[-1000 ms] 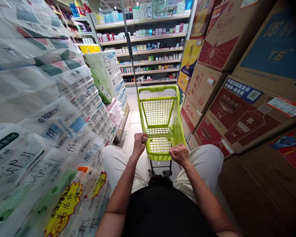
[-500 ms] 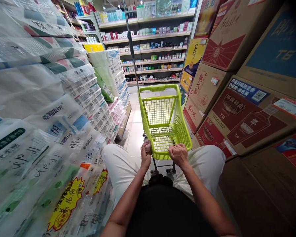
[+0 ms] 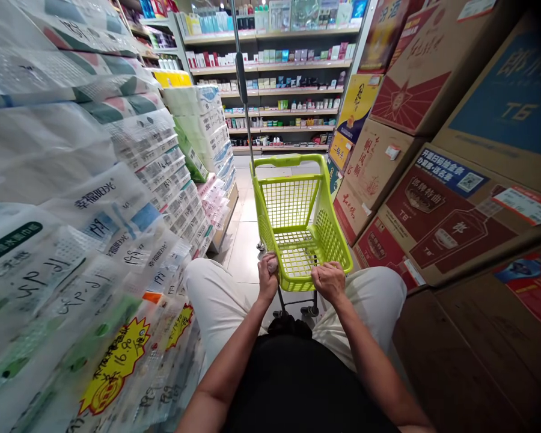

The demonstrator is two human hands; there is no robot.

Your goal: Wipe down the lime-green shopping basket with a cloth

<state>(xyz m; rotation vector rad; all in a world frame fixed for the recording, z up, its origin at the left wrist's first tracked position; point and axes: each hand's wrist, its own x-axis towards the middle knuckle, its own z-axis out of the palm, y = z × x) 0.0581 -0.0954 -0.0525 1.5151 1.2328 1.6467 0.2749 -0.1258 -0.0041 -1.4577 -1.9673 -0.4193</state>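
Note:
A small lime-green shopping cart (image 3: 293, 236) with a mesh basket stands between my knees, and nothing lies in the basket. My left hand (image 3: 267, 275) is closed at the near left corner of its rim. On the near right part of the rim, my right hand (image 3: 329, 280) is curled into a fist around the edge. The fingertips of both hands are hidden. A thin grey pole (image 3: 247, 129) with a dark sleeve rises from the far left corner of the cart. Dark casters (image 3: 310, 311) show beneath the basket.
Plastic-wrapped tissue packs (image 3: 94, 198) with handwritten prices are piled high on the left. Liquor cartons (image 3: 460, 210) form a wall on the right. Shelves (image 3: 293, 90) of small boxes and bottles cross the far end. Pale floor tiles (image 3: 243, 240) run between the stacks.
The view has shifted slightly, and the stacks at both sides appear a little further left. Both hands keep their places on the cart rim.

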